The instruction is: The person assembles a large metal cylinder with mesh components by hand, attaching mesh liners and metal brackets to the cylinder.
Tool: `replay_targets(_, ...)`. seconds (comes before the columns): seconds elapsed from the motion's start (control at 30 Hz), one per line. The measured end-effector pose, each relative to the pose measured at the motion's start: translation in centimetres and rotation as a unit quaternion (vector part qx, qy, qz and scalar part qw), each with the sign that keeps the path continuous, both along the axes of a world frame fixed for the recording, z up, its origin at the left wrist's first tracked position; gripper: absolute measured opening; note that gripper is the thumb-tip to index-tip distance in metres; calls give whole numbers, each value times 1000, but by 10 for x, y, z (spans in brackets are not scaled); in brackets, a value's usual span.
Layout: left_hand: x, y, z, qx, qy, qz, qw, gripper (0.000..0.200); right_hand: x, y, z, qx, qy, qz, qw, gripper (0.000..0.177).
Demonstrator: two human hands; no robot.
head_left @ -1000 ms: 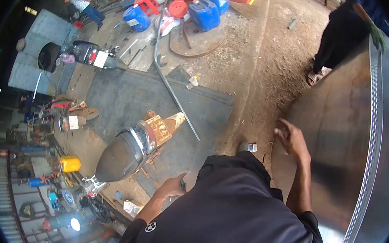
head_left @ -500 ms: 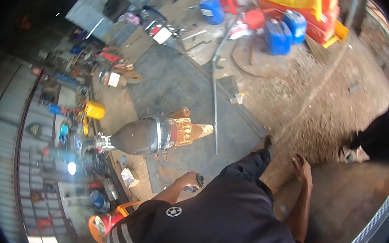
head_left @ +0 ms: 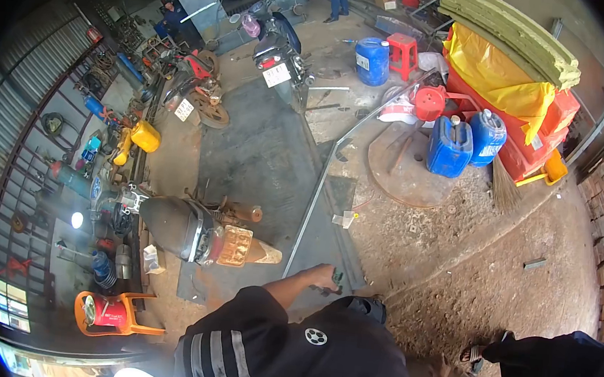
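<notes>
My left hand (head_left: 324, 276) is held out in front of my dark shirt (head_left: 315, 357), fingers wrapped round a small dark and green thing (head_left: 337, 279) that I cannot make out. Beneath it lies a dark floor sheet (head_left: 248, 147), with a long thin metal bar (head_left: 323, 176) on it. My right hand (head_left: 439, 365) hangs low beside my body at the lower right; its fingers are blurred, and I see nothing clearly in it. Left of my left hand stands a motorbike (head_left: 174, 227) with a mud-covered plate (head_left: 235, 246).
Blue cans (head_left: 451, 146), a red stool (head_left: 403, 56) and a yellow sheet (head_left: 498, 76) over red boxes are ahead. More motorbikes (head_left: 280, 55) stand further left. An orange chair (head_left: 131, 317) is at lower left. Another person's sandalled foot (head_left: 473, 354) is at right.
The view has swung, showing more of the far area. My left hand now reaches further forward over the floor sheet, while my right hand has come down lower beside my body.
</notes>
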State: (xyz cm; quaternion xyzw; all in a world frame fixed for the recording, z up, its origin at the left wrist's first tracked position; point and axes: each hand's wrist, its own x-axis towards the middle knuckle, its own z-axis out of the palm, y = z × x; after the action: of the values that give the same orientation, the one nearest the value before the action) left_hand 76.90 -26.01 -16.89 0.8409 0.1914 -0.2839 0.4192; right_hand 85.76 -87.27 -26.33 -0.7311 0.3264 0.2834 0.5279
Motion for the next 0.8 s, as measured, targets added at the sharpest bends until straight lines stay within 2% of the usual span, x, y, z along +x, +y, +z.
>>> replay_targets(0.07,64,-14,35,-43,-22,-25,999,37,13,-3,7,-40,38,-21,998,54)
replay_targets(0.1,92,-17,34,-43,-24,-24,998,37,19,-3,11,-72,73,-53,993,53)
replay_targets(0.17,139,-23,29,29,-163,-41,985,40,30,-19,14,-109,105,-81,985,53)
replay_targets(0.23,175,-29,46,37,-145,-47,988,43,39,-39,11,-86,81,129,985,50)
replay_targets(0.27,189,-34,53,47,-126,-60,989,46,51,-41,10,-87,83,132,984,50)
replay_targets(0.33,207,-45,60,28,-111,-70,991,49,74,-45,5,-48,152,-51,986,46)
replay_targets(0.43,231,-70,85,0,-59,-100,993,54,120,-57,2,-34,122,-4,992,44)
replay_targets(0.5,249,-89,85,-13,-21,-115,993,56,167,-72,-15,45,163,13,985,43)
replay_targets(0.53,257,-101,76,-26,-24,-104,994,57,184,-68,-24,-34,150,-50,987,44)
replay_targets(0.57,270,-113,71,-40,-28,-94,994,59,209,-67,-24,-34,150,-47,987,44)
replay_targets(0.6,285,-124,73,-89,-17,-88,992,53,235,-69,-22,-26,157,-19,987,43)
replay_targets(0.63,303,-134,62,-89,-17,-82,992,53,261,-73,-17,-18,165,11,986,43)
replay_targets(0.7,341,-158,39,-258,-80,-44,962,36,317,-87,-30,-17,162,46,986,45)
replay_targets(0.73,363,-170,56,-258,-77,-37,962,36,339,-94,-40,-12,161,72,984,47)
replay_targets(0.8,412,-195,96,-351,-77,13,933,24,397,-110,-52,15,153,97,983,48)
